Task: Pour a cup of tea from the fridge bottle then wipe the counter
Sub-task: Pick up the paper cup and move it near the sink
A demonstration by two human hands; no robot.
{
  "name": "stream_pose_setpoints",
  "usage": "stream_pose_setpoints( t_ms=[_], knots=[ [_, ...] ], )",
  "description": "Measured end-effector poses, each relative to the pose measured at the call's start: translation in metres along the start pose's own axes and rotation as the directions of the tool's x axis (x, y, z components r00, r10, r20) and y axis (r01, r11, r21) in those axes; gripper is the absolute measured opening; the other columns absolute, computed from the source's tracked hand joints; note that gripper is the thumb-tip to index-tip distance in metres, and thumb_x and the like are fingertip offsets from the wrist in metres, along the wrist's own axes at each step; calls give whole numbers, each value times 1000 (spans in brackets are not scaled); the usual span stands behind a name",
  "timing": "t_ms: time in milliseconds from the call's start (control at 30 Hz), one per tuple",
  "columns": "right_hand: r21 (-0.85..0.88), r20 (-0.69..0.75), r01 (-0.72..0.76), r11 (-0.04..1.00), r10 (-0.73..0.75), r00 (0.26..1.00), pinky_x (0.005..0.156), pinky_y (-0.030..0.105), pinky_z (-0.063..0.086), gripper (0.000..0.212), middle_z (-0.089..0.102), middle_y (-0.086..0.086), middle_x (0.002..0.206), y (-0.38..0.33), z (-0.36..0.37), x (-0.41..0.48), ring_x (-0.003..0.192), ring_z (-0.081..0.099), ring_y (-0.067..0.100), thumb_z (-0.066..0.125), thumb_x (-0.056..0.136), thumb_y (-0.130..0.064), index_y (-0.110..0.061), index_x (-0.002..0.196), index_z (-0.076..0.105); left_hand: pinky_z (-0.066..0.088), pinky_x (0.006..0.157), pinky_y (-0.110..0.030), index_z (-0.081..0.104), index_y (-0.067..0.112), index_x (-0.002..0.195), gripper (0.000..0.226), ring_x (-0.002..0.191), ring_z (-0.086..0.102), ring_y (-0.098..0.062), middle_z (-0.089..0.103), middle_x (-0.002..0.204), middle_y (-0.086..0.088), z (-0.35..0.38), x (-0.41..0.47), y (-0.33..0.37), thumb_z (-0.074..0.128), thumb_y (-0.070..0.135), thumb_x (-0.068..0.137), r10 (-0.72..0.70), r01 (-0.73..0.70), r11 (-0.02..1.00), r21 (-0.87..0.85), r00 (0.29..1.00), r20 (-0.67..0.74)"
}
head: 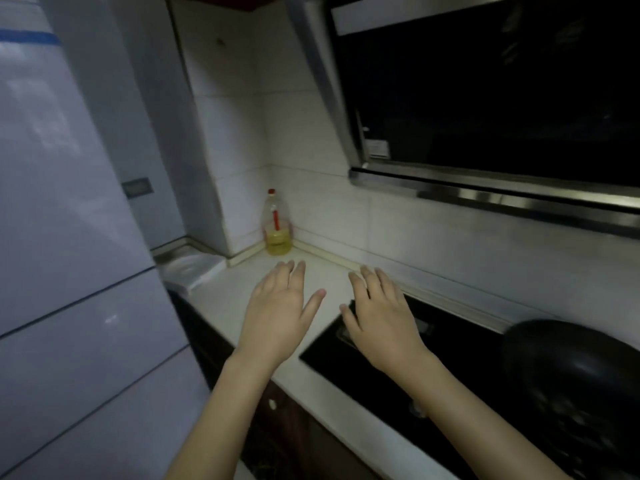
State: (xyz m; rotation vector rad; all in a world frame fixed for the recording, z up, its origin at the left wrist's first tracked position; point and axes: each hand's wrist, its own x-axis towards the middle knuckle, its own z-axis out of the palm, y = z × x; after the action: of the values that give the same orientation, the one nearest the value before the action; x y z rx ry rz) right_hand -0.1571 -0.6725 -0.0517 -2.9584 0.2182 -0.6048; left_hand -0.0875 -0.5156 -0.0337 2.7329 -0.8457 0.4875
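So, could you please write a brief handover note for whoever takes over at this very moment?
Left hand: open, empty, spread over the counter.
Right hand: open, empty, over the near corner of the black stove.
Fridge: on the left, doors closed.
A bottle with yellow liquid stands in the counter's back corner; a dark pan sits on the stove.
No cup or cloth in view.
Done: nothing visible.
Left: fetch the tea, pour, wipe.

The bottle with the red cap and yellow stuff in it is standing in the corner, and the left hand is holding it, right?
Not quite. The bottle does stand in the corner of the counter, but the left hand isn't holding it. The head view shows that hand open and empty, short of the bottle, beside the open right hand.
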Motion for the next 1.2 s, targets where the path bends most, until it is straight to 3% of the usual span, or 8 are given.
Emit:
stream_pose_setpoints(
  t_ms=[200, 367, 500, 733, 900, 1000, 1200],
  knots=[
    [-99, -36, -144, 985, 141, 989, 112, 48, 30, 57, 37, 14, 149, 88, -32, -54, 138, 33, 34, 36, 96, -42, -9, 142, 39, 30, 115, -38, 38, 12, 149, 74, 141, 37, -25, 45, 149, -9, 27, 5, 99, 18, 60, 96, 137, -139, 990, -27, 989, -51],
    [-178, -211, -268, 947, 230, 950, 108, 49, 36, 54, 43, 17, 144, 136, -65, -94, 135, 38, 36, 48, 92, -35, -7, 139, 44, 21, 119, -41, 36, 11, 151, 63, 148, 25, -25, 33, 158, -9, 32, 7, 169, 38, 48, 100, 279, -293, 954, -67, 945, -168],
    [-237, -271, -375, 896, 309, 911, 111, 49, 31, 55, 38, 16, 148, 158, -82, -128, 139, 31, 34, 44, 93, -33, -8, 142, 39, 25, 120, -43, 36, 9, 151, 65, 147, 26, -26, 35, 157, -11, 45, 6, 215, 34, 50, 99, 394, -414, 904, -112, 905, -163],
    [-315, -352, -610, 727, 507, 787, 111, 49, 31, 56, 39, 15, 148, 188, -106, -197, 138, 34, 33, 38, 91, -35, -9, 140, 42, 22, 119, -42, 30, 13, 153, 64, 148, 25, -27, 31, 159, -10, 60, -8, 294, 32, 51, 101, 567, -586, 765, -266, 810, -154],
    [-346, -433, -755, 557, 619, 655, 110, 51, 33, 56, 38, 17, 149, 211, -128, -261, 139, 33, 34, 35, 93, -36, -8, 140, 43, 17, 120, -40, 27, 14, 154, 64, 150, 19, -25, 27, 161, -7, 65, -37, 360, 27, 52, 103, 700, -701, 618, -356, 697, -158],
    [-372, -450, -776, 510, 633, 631, 109, 51, 33, 55, 36, 18, 150, 219, -138, -295, 139, 32, 35, 35, 94, -36, -8, 142, 42, 23, 118, -42, 34, 11, 152, 66, 148, 26, -27, 34, 158, -9, 65, -54, 391, 27, 53, 100, 742, -741, 564, -365, 648, -169],
    [-353, -543, -870, 345, 682, 490, 111, 49, 33, 55, 38, 16, 149, 252, -177, -394, 138, 35, 34, 38, 93, -35, -9, 141, 43, 19, 119, -43, 33, 13, 153, 64, 148, 27, -29, 34, 158, -9, 56, -109, 485, 26, 52, 102, 831, -817, 435, -378, 526, -181]
  ],
)
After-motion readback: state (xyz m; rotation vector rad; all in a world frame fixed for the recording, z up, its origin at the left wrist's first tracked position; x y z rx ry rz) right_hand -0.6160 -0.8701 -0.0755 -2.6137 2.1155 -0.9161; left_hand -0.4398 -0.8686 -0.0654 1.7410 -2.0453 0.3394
